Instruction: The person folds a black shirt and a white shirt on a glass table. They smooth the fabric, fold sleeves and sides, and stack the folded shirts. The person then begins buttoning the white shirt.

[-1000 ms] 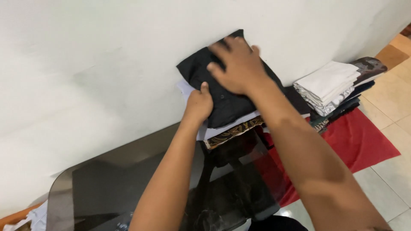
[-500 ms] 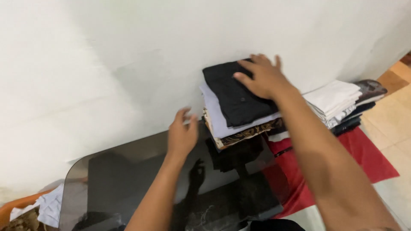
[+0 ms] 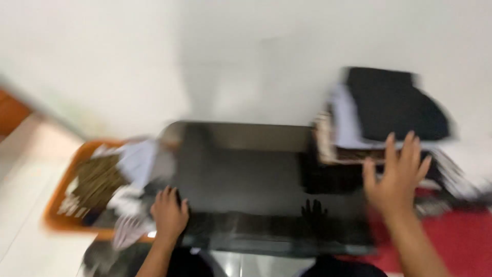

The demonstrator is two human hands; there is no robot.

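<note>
The view is blurred by motion. My right hand (image 3: 397,174) hovers with fingers spread above the right end of a dark glass table (image 3: 246,174), just in front of a stack of folded clothes (image 3: 379,120) topped by a black garment. My left hand (image 3: 168,214) reaches down at the table's left edge, next to an orange basket (image 3: 59,218) filled with loose light and patterned clothes. Neither hand holds anything that I can see.
A white wall (image 3: 154,56) runs behind the table and the stack. A red cloth (image 3: 461,241) lies on the floor at the lower right. Pale floor tiles (image 3: 25,169) show at the left.
My right hand has lifted off the black garment and drawn back. My left hand has swung left toward the basket. The camera has turned left, bringing the basket into view.
</note>
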